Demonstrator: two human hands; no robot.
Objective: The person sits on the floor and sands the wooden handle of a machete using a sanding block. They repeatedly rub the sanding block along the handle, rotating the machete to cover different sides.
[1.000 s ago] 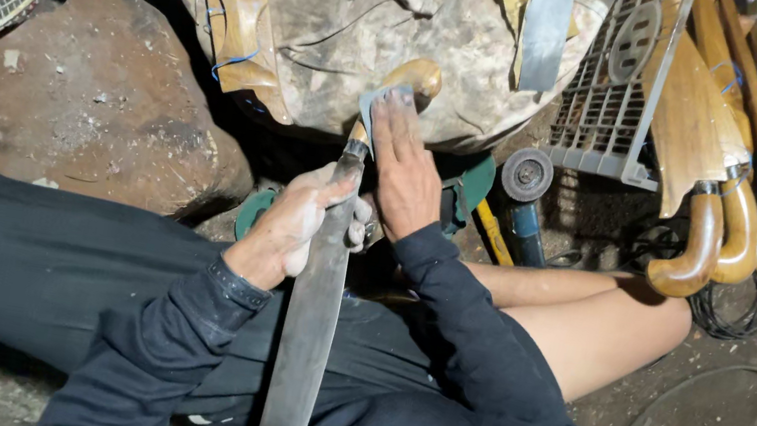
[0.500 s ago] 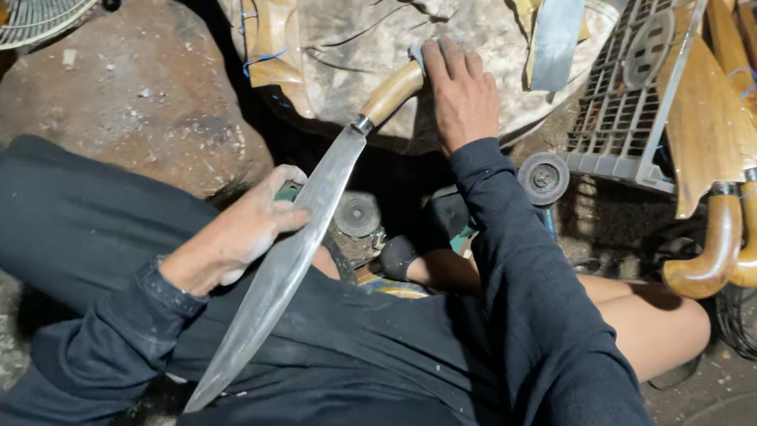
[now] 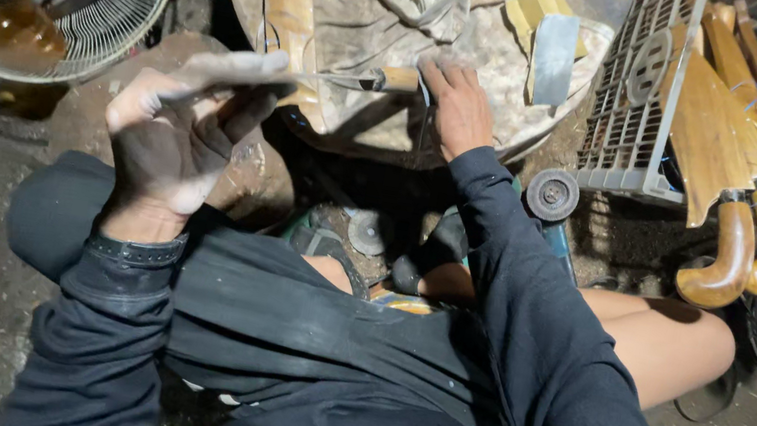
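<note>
A long knife with a wooden handle [image 3: 398,79] is held level in front of me, its blade [image 3: 329,80] seen edge-on as a thin line. My left hand [image 3: 180,126] is raised with the dusty palm facing me, its fingers laid along the blade's far end and gripping it. My right hand [image 3: 456,104] grips the handle end, over a cloth-covered stump [image 3: 486,48]. I sit on the ground in dark sleeves, one bare knee [image 3: 672,341] out to the right.
A wire fan guard [image 3: 74,23] lies at upper left. A grey wire grille [image 3: 636,92] and several curved wooden handles [image 3: 752,222] stand at right. A grinder disc [image 3: 551,195] and a flat metal blade piece [image 3: 553,58] sit near the stump.
The knife has swung up from pointing down at my lap to level and edge-on. My left hand rose with the blade; my right hand stayed on the handle.
</note>
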